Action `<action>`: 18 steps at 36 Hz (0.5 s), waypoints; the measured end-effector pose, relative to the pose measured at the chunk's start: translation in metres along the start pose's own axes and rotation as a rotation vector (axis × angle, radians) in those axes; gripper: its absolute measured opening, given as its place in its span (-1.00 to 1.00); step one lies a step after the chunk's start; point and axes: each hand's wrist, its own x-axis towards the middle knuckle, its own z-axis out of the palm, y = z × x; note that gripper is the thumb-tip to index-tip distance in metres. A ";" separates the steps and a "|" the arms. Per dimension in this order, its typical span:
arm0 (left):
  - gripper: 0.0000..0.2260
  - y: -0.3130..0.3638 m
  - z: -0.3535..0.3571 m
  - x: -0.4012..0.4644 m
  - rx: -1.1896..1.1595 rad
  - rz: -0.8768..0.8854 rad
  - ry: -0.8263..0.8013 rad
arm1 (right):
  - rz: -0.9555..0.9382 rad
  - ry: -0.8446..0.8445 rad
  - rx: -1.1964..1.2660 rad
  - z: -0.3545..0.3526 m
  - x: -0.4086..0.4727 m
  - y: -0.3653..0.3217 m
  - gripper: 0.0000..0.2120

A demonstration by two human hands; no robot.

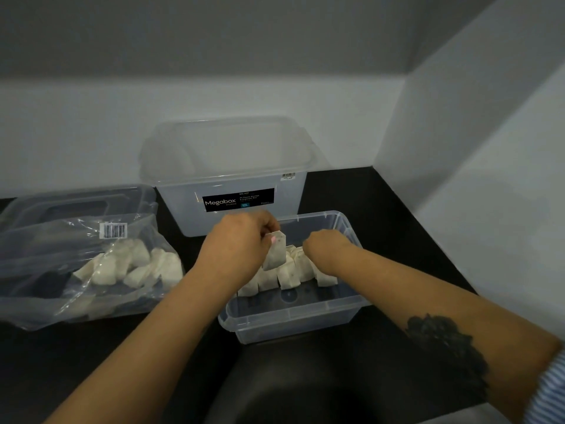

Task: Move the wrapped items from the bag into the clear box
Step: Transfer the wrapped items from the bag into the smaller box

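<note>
Right hand (324, 244) reaches into clear box (293, 316), grip unclear. Left hand (241, 240) pinches wrapped item (275, 254) above packed row (290, 275). More sit in bag (36, 301) at left.

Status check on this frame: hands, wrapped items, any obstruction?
Left hand pinching one wrapped item over the clear box. Right hand down among the packed row. More left in the bag. Nothing blocking.

Two clear boxes (293, 313) (226, 166), one bag (76, 270), two hands (235, 249) (328, 249).
</note>
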 end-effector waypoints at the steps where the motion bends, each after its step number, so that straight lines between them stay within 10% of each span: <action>1: -0.85 0.000 0.001 0.001 0.000 -0.007 -0.013 | 0.004 0.001 -0.001 -0.001 0.000 0.000 -0.72; 18: -0.74 -0.003 0.012 0.017 -0.081 -0.110 -0.207 | 0.079 0.111 0.276 -0.022 -0.015 0.010 -0.70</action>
